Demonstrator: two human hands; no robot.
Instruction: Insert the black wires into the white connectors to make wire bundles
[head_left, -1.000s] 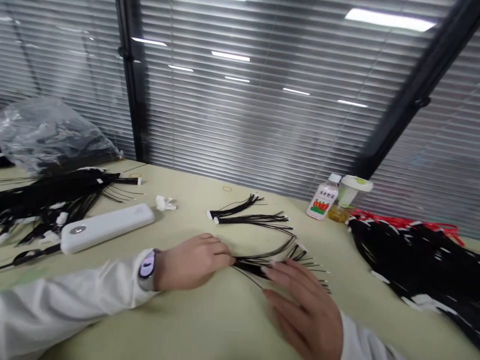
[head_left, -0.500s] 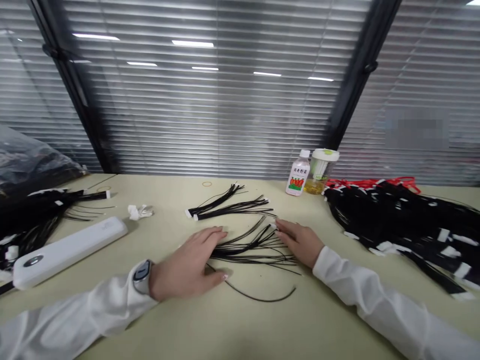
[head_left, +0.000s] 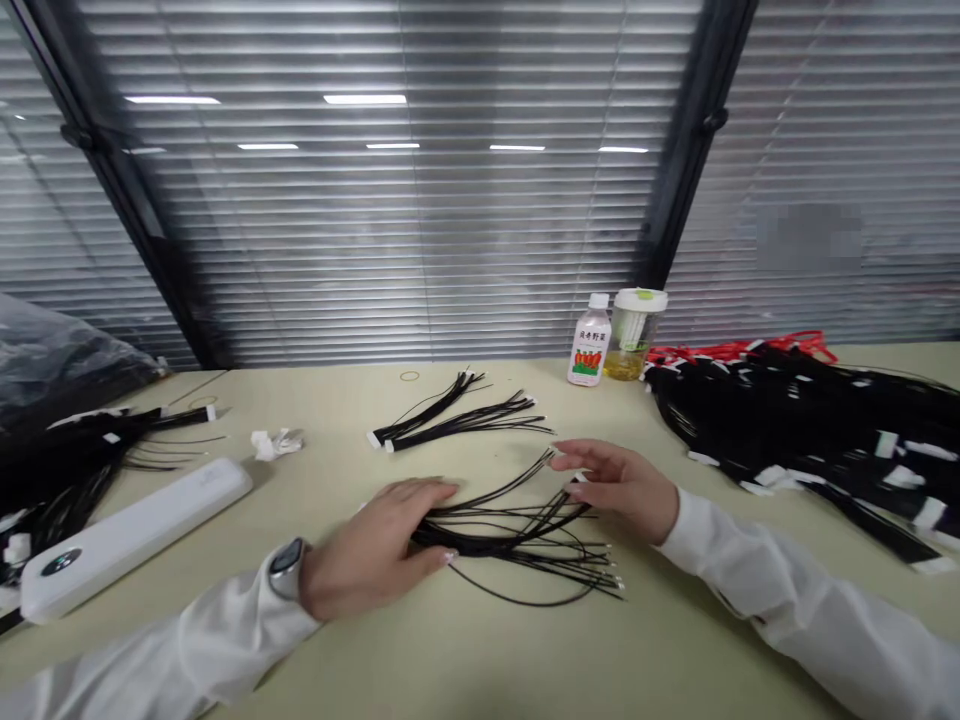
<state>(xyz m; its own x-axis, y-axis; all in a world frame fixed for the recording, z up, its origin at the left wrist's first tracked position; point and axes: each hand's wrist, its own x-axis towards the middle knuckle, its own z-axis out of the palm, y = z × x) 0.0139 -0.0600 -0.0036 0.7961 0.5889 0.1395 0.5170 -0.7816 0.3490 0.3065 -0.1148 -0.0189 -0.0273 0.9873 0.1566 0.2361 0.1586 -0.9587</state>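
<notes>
A bundle of thin black wires (head_left: pixel 495 545) lies fanned out on the table between my two hands. My left hand (head_left: pixel 382 540) rests over its left end, the wires coming out between thumb and forefinger; the end under the palm is hidden. One longer wire curves below the rest. At the bundle's upper right is my right hand (head_left: pixel 622 485), thumb and fingers apart, fingertips close to the wire tips and a small white end piece. Just beyond, two more black wire bundles (head_left: pixel 465 428) with white connectors lie side by side.
A large heap of black wire bundles (head_left: pixel 787 420) with red pieces behind fills the right side. Left are a white power bank (head_left: pixel 135 535), crumpled tissue (head_left: pixel 276 443) and more black wires (head_left: pixel 67 460). A labelled bottle (head_left: pixel 589 343) and lidded cup (head_left: pixel 634 335) stand at the back.
The wires between my hands have spread lower, their right ends now nearer me. My right hand has shifted slightly right and its fingers have parted. My left hand stays over the bundle.
</notes>
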